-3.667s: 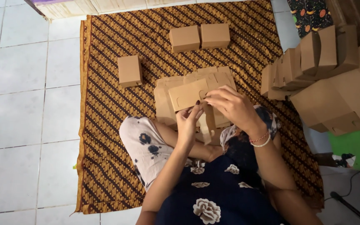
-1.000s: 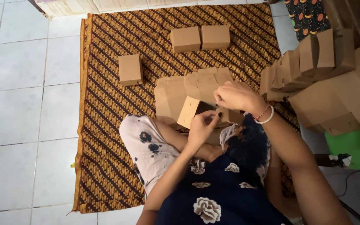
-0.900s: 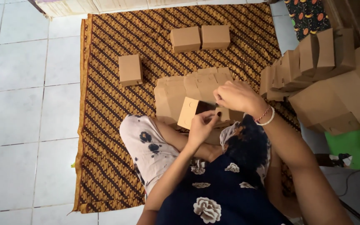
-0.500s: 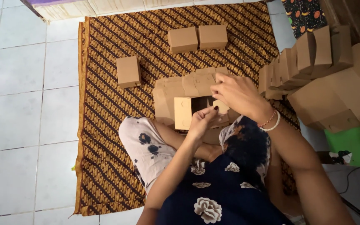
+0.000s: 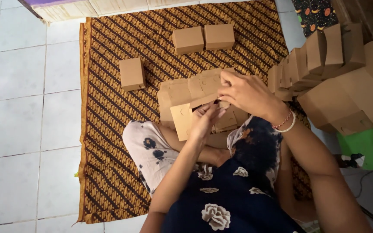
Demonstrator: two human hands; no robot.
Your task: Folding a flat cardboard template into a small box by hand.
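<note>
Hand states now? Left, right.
Left hand: shut on box.
Right hand: shut on the box's top flap.

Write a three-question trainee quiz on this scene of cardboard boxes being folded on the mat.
1. True or false: three closed brown cardboard boxes stand apart on the brown patterned mat.
2. Which hand wears bead bracelets? A left, B right.
3. What do both hands hold?

Key:
1. True.
2. B, the right hand.
3. A half-folded brown cardboard box; the left hand grips it from below.
</note>
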